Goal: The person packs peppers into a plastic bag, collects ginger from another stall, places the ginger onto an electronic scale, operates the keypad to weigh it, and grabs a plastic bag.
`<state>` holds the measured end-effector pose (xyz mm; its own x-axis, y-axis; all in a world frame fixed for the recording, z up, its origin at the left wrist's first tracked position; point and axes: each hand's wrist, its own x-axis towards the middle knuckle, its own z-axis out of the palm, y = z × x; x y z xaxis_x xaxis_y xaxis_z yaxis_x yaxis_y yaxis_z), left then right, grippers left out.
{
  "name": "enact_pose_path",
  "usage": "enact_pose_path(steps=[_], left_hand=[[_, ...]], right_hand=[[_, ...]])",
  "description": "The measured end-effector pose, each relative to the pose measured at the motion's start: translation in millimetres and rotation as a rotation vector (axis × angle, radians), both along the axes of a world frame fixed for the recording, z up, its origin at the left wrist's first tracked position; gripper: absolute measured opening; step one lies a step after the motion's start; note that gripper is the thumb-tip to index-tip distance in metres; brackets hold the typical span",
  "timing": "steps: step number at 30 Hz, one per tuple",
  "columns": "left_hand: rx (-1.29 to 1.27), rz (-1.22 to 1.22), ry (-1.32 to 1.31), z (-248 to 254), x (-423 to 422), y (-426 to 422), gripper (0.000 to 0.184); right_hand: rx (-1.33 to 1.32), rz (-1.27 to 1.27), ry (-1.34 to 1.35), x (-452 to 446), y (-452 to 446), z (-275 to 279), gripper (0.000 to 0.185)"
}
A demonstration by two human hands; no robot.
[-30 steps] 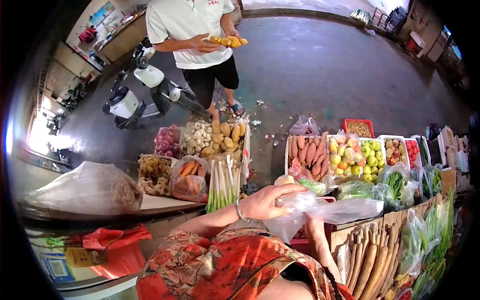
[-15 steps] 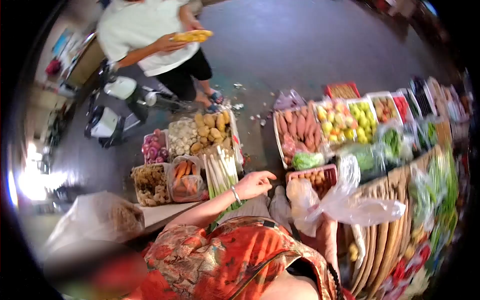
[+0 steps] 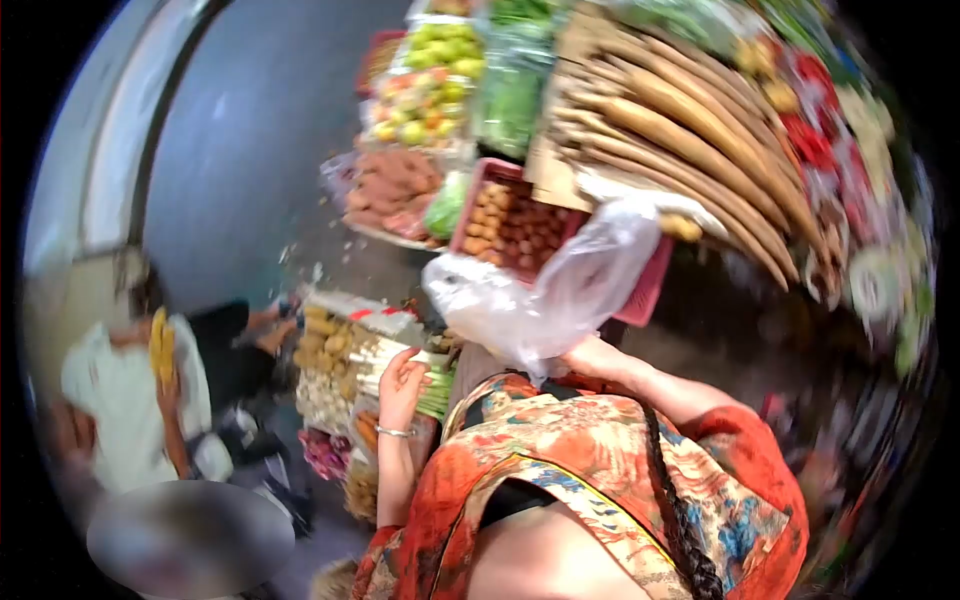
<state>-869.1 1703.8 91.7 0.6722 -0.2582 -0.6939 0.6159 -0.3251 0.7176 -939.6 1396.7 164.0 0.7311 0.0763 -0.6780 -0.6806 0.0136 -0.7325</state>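
My left hand (image 3: 403, 382), with a bracelet on its wrist, is empty with its fingers apart, over the spring onions (image 3: 436, 393). My right hand (image 3: 582, 358) grips a clear plastic bag (image 3: 550, 300), which partly covers it. The bag spreads in front of a pink basket of eggs (image 3: 505, 225). Long brown roots (image 3: 690, 135) lie on cardboard beyond the bag.
Potatoes (image 3: 325, 345), purple onions (image 3: 325, 455), sweet potatoes (image 3: 395, 185), a leafy green vegetable (image 3: 446, 207) and green fruit (image 3: 440, 48) lie around. At the left a person (image 3: 135, 390) holds yellow produce (image 3: 162, 345).
The view has swung strongly toward the right side of the stall. My left hand has let go of the bag and moved away from it; my right hand still has it.
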Motion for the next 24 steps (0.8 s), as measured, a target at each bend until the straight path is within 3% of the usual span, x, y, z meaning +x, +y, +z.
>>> enact_pose_path(steps=[2,6,10,12,15,17,19,21,24], left_hand=[[-0.046,-0.103,0.017,-7.6,3.4,-27.3,0.037],[-0.051,-0.316,0.053,-6.2,11.4,-87.8,0.034],[0.008,-0.492,0.006,-12.6,14.8,-128.1,0.03],[0.017,-0.542,0.001,-14.8,15.6,-143.1,0.031],[0.045,-0.571,0.005,-13.0,10.5,-162.7,0.032],[0.062,-0.601,-0.005,-9.0,4.6,-173.2,0.034],[0.061,-0.588,-0.008,-9.0,-1.4,-175.5,0.035],[0.066,-0.627,-0.015,-15.6,-6.3,-169.7,0.034],[0.066,-0.608,-0.053,-22.9,-15.9,-155.6,0.032]], right_hand=[[-0.02,-0.01,0.031,-11.3,-23.5,29.8,0.038],[-0.083,-0.195,-0.033,-91.2,-40.4,-33.0,0.04],[-0.264,-0.296,0.109,-153.4,-54.1,-46.0,0.042],[-0.234,-0.427,0.165,-182.7,-62.9,-42.9,0.042],[-0.233,-0.859,0.082,-224.2,-82.6,-57.8,0.042],[-0.189,-1.031,0.346,-242.6,-117.5,-48.3,0.042],[-0.189,-1.224,0.438,-285.6,-158.2,-81.1,0.039],[-0.012,-1.488,0.277,-313.6,-197.6,-114.4,0.033],[-0.294,-1.497,0.219,-347.2,-264.6,-171.4,0.028]])
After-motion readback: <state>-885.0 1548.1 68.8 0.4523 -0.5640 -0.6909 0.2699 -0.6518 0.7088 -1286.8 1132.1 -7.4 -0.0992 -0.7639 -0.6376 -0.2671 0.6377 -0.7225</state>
